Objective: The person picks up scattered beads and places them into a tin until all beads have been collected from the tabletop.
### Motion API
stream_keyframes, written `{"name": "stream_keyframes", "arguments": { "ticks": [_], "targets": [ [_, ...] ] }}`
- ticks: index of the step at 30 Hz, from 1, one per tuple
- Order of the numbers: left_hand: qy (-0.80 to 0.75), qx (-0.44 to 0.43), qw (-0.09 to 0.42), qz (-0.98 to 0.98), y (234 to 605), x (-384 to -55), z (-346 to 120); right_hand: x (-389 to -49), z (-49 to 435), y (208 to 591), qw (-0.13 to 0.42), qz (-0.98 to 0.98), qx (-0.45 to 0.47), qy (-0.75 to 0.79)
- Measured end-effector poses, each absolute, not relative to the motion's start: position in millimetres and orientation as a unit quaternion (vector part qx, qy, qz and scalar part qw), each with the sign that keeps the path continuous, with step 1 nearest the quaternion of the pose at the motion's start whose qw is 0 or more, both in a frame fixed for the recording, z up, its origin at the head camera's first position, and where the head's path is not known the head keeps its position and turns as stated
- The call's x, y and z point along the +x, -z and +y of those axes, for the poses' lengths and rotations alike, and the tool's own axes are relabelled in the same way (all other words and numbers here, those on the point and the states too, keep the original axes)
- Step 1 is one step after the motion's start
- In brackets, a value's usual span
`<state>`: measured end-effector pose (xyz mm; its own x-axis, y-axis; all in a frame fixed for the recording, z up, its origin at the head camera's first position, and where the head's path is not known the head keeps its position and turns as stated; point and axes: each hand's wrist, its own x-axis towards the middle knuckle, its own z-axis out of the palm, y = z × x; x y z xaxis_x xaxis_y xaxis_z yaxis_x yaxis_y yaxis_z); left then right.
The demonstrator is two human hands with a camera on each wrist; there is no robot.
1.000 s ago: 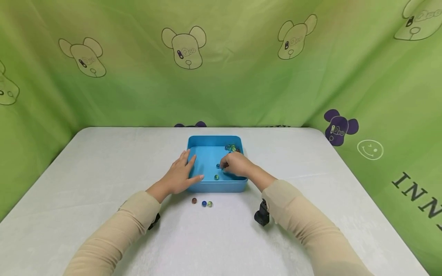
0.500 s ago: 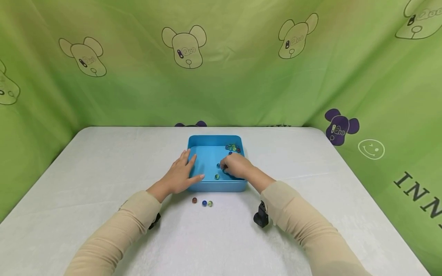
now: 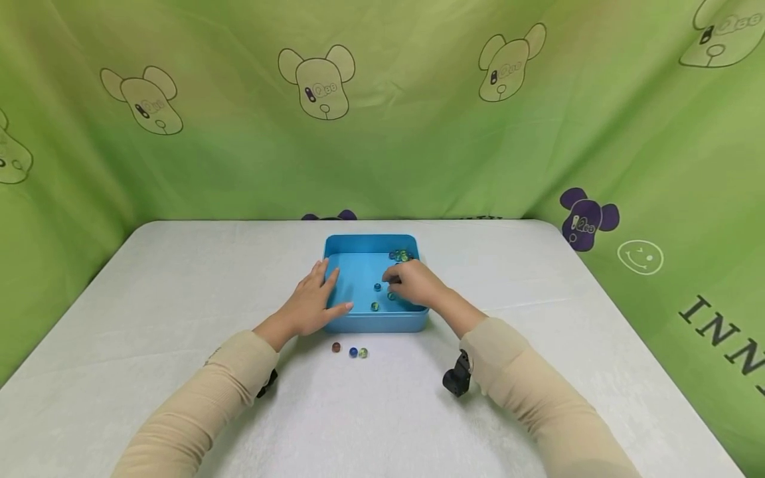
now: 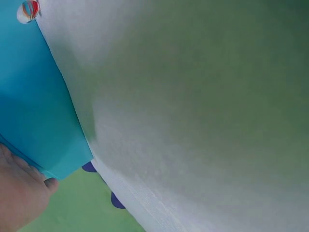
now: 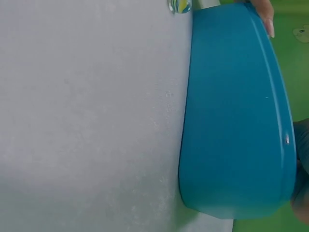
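A blue plastic box [image 3: 375, 323] sits on the table with several glass marbles inside. My left hand [image 3: 307, 305] lies on its left rim, fingers spread; the left wrist view catches part of this hand [image 4: 21, 193] at the box edge. My right hand [image 3: 415, 284] hovers inside the right half of the box, thumb and forefinger bent and apart, with no marble visible between them. Just below the thumb lies a greenish marble [image 3: 391, 297]. Close by are a blue marble [image 3: 377, 287] and a yellow-green marble [image 3: 374, 307]. A marble cluster [image 3: 399, 255] fills the far right corner.
In front of the box, a brown marble [image 3: 337, 347], a blue marble [image 3: 354, 352] and a pale green marble [image 3: 363, 353] lie on the white tablecloth [image 3: 382, 418]. A green curtain [image 3: 388, 166] hangs behind the table.
My right hand has drawn up and slightly back, its finger and thumb parting, and the greenish marble beneath now shows. The left hand has stayed on the rim.
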<state>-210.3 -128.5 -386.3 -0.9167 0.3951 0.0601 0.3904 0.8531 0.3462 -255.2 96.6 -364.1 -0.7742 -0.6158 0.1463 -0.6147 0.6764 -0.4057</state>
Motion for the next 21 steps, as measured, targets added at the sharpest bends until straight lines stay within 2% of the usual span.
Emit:
{"name": "stream_keyframes", "arguments": {
  "ticks": [7,21],
  "targets": [
    [-0.181,0.203,0.006,0.962,386,-210,-128,-243,104,361,0.022,0.909,-0.313,0.274],
    [-0.181,0.204,-0.002,0.962,387,-209,-127,-210,121,352,0.026,0.889,-0.291,0.353]
  ]
}}
